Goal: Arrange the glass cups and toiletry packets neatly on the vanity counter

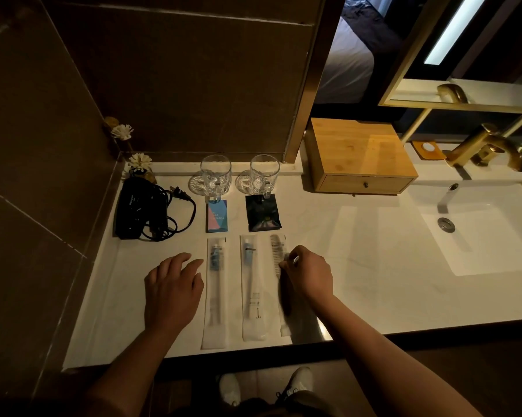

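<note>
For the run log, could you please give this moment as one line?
right hand: pinching comb packet | left hand: open, beside toothbrush packet | glass cups: back, untouched

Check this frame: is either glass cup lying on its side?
No. Both the left glass cup and the right glass cup stand upright on coasters at the back of the vanity counter.

Partial lettering is being shown on the blue and pink box [216,216] lying on the tabletop [359,266]; only fragments resembling "ARE" and "KAGE" are being resolved. Small print on the middle toothbrush packet [253,287] is being rendered too blurred to be read. A faint mark on the black hair dryer [132,212] is not being resolved.
</note>
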`<state>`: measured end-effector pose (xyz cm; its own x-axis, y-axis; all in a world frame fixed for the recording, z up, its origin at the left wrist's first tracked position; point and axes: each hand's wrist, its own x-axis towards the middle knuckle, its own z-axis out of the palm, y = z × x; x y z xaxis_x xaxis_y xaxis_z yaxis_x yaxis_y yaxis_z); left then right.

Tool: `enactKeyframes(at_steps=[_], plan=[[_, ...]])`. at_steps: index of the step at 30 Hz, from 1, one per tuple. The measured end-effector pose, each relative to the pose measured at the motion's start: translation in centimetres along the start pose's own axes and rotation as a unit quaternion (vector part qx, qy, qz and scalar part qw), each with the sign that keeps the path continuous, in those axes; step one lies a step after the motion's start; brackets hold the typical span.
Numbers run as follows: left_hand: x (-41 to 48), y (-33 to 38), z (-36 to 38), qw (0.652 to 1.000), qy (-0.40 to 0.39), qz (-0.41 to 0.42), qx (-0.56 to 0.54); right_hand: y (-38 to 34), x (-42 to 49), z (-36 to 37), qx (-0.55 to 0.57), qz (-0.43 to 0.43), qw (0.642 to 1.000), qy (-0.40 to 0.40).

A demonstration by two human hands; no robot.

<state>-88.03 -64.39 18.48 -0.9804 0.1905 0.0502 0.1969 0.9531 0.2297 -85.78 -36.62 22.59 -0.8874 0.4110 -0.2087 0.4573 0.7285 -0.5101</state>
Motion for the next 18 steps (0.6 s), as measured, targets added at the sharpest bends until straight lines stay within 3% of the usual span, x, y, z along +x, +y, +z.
enactKeyframes(at_steps=[18], plan=[[0.1, 0.0, -0.2, 1.0, -0.002, 0.0, 0.002, 1.2, -1.6, -0.8, 0.054, 0.003, 0.999, -0.004]])
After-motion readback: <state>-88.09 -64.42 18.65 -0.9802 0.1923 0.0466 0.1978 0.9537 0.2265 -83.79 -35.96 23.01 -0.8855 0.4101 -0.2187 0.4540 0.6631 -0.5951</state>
